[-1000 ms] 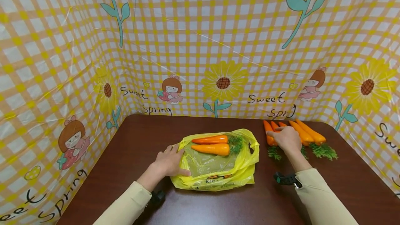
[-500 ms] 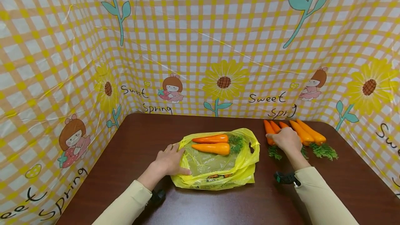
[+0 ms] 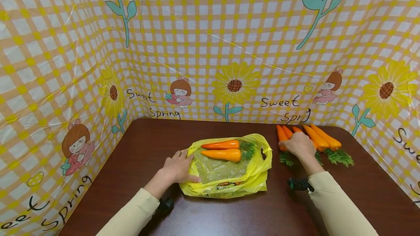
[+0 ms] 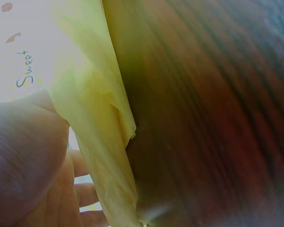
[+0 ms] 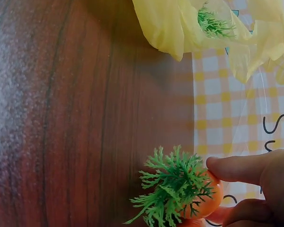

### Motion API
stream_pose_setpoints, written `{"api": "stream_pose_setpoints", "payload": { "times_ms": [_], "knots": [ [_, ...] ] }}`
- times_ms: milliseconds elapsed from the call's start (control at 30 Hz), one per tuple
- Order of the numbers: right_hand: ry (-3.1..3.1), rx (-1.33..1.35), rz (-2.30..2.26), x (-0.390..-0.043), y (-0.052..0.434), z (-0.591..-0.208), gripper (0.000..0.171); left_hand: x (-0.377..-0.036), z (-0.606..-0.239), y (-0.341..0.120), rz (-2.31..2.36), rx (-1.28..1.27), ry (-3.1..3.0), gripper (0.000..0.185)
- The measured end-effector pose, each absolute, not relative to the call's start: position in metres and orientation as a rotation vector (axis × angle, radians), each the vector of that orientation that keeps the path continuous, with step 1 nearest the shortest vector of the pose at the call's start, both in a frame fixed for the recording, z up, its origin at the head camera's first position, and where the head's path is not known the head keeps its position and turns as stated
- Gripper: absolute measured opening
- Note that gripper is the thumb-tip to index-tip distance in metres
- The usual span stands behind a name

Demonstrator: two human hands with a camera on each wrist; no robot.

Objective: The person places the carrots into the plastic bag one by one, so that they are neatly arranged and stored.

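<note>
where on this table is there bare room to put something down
Bare wood lies left of the yellow bag, past the left hand, and along the near edge of the table. A narrow strip runs behind the bag. The back right corner is crowded with loose carrots under the right hand.

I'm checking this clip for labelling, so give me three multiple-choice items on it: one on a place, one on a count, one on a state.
1. Where does the yellow bag lie?
A. In the middle of the table
B. At the table's far left corner
C. Hung on the patterned wall

2. How many carrots lie in the bag?
A. None
B. Two
C. Five

3. What is the right hand doing?
A. Resting flat on bare table
B. Gripping a carrot in the loose pile
C. Holding the bag's handle

Answers:
1 A, the bag sits mid-way across the brown table, with the left hand holding its edge.
2 B, two carrots in the bag lie side by side.
3 B, the right wrist view shows fingers pinching a leafy carrot.
</note>
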State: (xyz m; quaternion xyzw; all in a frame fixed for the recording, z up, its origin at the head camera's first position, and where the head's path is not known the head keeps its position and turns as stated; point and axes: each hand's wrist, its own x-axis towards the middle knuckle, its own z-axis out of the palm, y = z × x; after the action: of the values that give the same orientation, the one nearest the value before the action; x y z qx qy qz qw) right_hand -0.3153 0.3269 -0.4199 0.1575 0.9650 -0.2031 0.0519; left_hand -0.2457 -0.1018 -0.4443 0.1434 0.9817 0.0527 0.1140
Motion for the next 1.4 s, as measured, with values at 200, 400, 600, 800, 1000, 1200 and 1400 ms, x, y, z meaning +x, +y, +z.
{"api": "stream_pose_setpoints", "payload": {
  "times_ms": [200, 400, 600, 800, 1000, 1200, 1400],
  "knots": [
    [2.917, 0.436, -0.557, -0.316, 0.326, -0.417, 0.050, -0.245, -0.444, -0.102, 0.160, 0.430, 2.883, 0.099],
    [2.898, 0.374, -0.518, -0.318, 0.327, -0.413, 0.053, -0.245, -0.444, -0.102, 0.147, 0.429, 2.885, 0.098],
    [2.891, 0.320, -0.486, -0.322, 0.328, -0.410, 0.050, -0.247, -0.443, -0.102, 0.153, 0.425, 2.884, 0.099],
    [2.870, 0.253, -0.475, -0.322, 0.327, -0.407, 0.046, -0.248, -0.444, -0.103, 0.139, 0.424, 2.891, 0.099],
    [2.820, 0.192, -0.485, -0.318, 0.325, -0.411, 0.045, -0.244, -0.449, -0.104, 0.141, 0.439, 2.884, 0.099],
    [2.803, 0.148, -0.493, -0.320, 0.323, -0.413, 0.044, -0.243, -0.450, -0.104, 0.127, 0.441, 2.892, 0.099],
    [2.807, 0.132, -0.503, -0.323, 0.322, -0.408, 0.044, -0.248, -0.445, -0.103, 0.111, 0.441, 2.897, 0.099]
  ]
}}
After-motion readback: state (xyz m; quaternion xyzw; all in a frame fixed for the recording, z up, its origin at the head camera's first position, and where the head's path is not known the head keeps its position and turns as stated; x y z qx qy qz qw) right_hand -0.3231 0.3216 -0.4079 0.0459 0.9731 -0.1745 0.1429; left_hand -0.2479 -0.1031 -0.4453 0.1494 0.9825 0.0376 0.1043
